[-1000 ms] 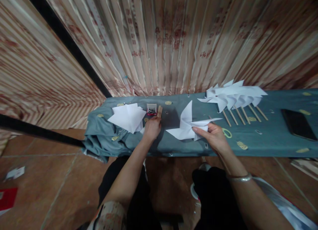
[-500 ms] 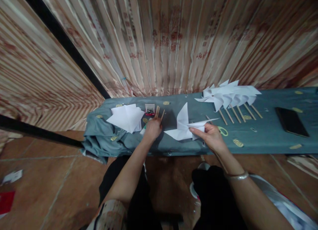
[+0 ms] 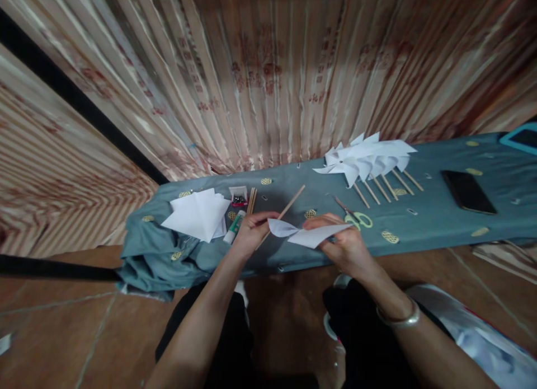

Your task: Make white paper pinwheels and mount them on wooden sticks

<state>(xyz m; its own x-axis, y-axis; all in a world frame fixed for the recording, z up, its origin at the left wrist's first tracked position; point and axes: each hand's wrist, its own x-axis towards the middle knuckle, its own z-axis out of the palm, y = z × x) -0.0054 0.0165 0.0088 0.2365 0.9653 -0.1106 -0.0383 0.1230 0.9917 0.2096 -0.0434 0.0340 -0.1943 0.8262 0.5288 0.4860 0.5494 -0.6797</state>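
Observation:
My left hand (image 3: pixel 254 232) is closed around a thin wooden stick (image 3: pixel 292 201), which slants up to the right. In my right hand (image 3: pixel 342 240) is a folded white paper pinwheel (image 3: pixel 312 236), turned nearly edge-on, its left blade close to the stick. Whether paper and stick touch I cannot tell. Beside my left hand lie more wooden sticks (image 3: pixel 251 200), a green-and-white tube (image 3: pixel 234 226) and a small open box of metal pins (image 3: pixel 239 197). Scissors with light green handles (image 3: pixel 358 219) lie just beyond my right hand.
White paper sheets (image 3: pixel 199 214) are stacked at the left of the cloth-covered bench (image 3: pixel 289 260). Several finished pinwheels on sticks (image 3: pixel 373 159) overlap at the back right. Farther right are a black phone (image 3: pixel 469 191) and a blue-edged device (image 3: pixel 520 138). A striped curtain (image 3: pixel 260 87) hangs behind.
My left hand has picked one stick from the bunch and brought it toward the pinwheel. My right hand has lifted and tilted the pinwheel nearly edge-on. The camera view has shifted right.

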